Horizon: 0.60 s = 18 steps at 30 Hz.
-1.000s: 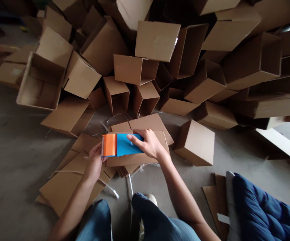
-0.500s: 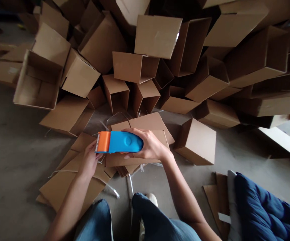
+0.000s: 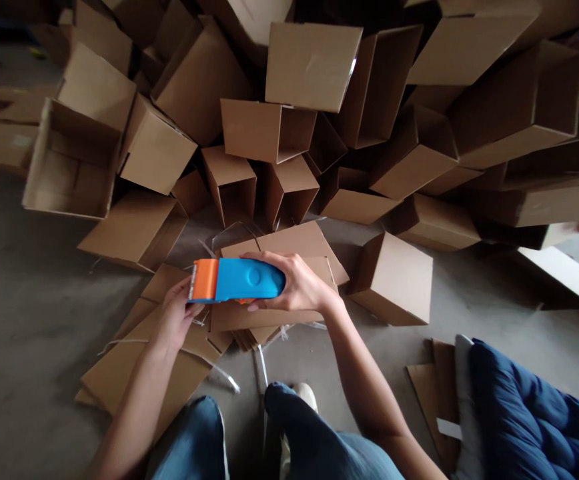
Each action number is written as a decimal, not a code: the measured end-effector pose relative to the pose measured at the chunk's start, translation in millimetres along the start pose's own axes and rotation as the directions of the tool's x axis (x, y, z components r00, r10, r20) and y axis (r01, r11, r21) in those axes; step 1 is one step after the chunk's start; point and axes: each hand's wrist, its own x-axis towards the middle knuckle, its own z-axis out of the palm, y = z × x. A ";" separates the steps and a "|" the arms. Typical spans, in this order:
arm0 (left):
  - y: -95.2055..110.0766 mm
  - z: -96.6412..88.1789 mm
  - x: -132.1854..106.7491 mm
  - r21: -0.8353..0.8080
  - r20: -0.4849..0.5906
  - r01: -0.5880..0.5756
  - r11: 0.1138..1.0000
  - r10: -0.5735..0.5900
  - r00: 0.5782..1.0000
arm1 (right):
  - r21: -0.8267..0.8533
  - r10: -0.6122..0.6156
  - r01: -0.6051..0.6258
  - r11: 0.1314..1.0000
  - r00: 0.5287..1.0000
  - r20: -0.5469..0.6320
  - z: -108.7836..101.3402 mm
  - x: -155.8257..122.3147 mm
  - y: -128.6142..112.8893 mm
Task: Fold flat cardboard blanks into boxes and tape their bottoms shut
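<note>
A blue and orange tape dispenser (image 3: 242, 279) with a row of metal teeth at its left end is held level above flattened cardboard. My right hand (image 3: 302, 285) wraps round its rounded blue end, thumb and fingers on opposite edges. At the toothed orange end, my left hand (image 3: 175, 312) has its fingers closed against the dispenser; their tips are partly hidden behind it. Whether a strip of tape is between them cannot be seen. Below both hands lies a stack of flattened cardboard (image 3: 274, 317), with loose strapping (image 3: 224, 377) around it.
Many cardboard boxes (image 3: 314, 67) are heaped ahead, several with open ends. One box (image 3: 394, 280) stands right of the stack. More flat cardboard (image 3: 119, 363) lies at left on the concrete floor (image 3: 14, 320). A dark blue cushion (image 3: 534, 413) is at the lower right.
My hands and the tape dispenser have shifted very slightly left, with the same grip. The boxes appear a little higher in view as the camera moved slightly.
</note>
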 end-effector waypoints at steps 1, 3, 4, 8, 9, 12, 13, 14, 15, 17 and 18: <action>0.8 -1.5 0.5 0.017 0.005 -0.005 1.000 0.005 1.000 | 0.006 -0.003 0.003 1.000 1.000 -0.001 -0.2 -0.2 0.0; 2.3 -4.2 1.6 0.044 0.015 -0.011 0.999 0.011 1.000 | 0.015 -0.004 0.004 1.000 1.000 -0.002 -0.7 -0.8 -0.4; 3.1 -5.0 2.3 0.051 0.017 -0.014 0.999 0.014 1.000 | 0.017 -0.001 0.001 1.000 1.000 -0.002 -1.0 -0.9 -0.7; 6.8 -3.6 6.1 0.040 0.031 -0.051 0.998 0.050 0.998 | 0.021 0.016 -0.016 1.000 1.000 0.001 -1.9 0.0 -0.9; 8.2 -3.1 7.1 0.036 0.044 -0.057 0.998 0.056 0.997 | 0.023 0.018 -0.018 1.000 1.000 0.000 -2.3 0.3 -0.5; 14.3 -8.0 10.5 0.031 0.067 -0.067 0.997 0.064 0.996 | 0.024 0.025 -0.024 0.999 1.000 -0.003 -5.5 -0.4 0.9; 16.7 -12.9 11.8 0.028 0.057 -0.074 0.997 0.072 0.996 | 0.019 0.028 -0.028 0.999 1.000 -0.004 -7.3 -1.4 1.4; 19.1 -19.4 13.2 0.026 0.040 -0.079 0.997 0.078 0.996 | 0.009 0.033 -0.033 0.999 0.999 -0.006 -9.5 -2.8 1.9; 21.4 -27.1 14.4 0.026 0.016 -0.082 0.996 0.082 0.997 | -0.001 0.040 -0.040 0.999 0.999 -0.006 -11.7 -4.4 2.2; 25.2 -43.8 16.2 0.050 -0.013 -0.054 0.997 0.055 0.998 | -0.020 0.056 -0.056 0.998 0.998 0.003 -15.6 -7.7 2.1; 26.8 -51.4 16.6 0.068 -0.014 -0.036 0.997 0.037 0.999 | -0.027 0.059 -0.059 0.998 0.998 0.011 -16.8 -9.0 1.6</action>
